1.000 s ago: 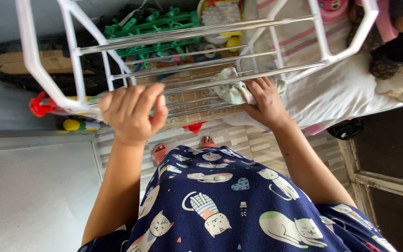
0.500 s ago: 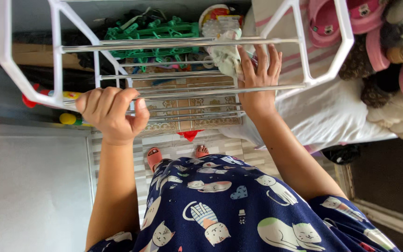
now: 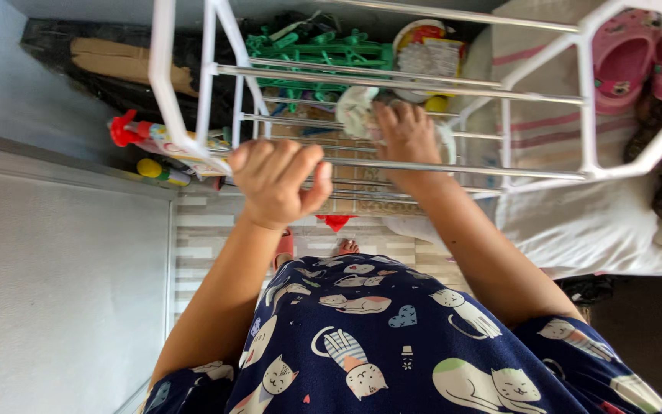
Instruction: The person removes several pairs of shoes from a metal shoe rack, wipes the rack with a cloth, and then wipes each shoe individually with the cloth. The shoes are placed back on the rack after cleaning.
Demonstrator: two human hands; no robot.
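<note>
A white drying rack (image 3: 185, 92) with metal rods stands in front of me, seen from above. My left hand (image 3: 276, 180) is closed around one of the near rods at the rack's left side. My right hand (image 3: 406, 138) reaches further in between the rods and presses a small white cloth (image 3: 355, 109) against a rod, fingers on it. Below are my arms and a dark blue dress with a cat print (image 3: 392, 337).
Green plastic hangers (image 3: 323, 50) and a round tub (image 3: 423, 34) lie under the rack's far end. Pink clogs (image 3: 628, 54) sit top right above white bedding (image 3: 576, 230). A red-capped bottle (image 3: 128, 130) lies on the left by a grey wall (image 3: 55, 284). Tiled floor below.
The view has swung so the rack sits further right and higher. My left hand slid right along the rod. My right hand moved the white cloth to a farther rod.
</note>
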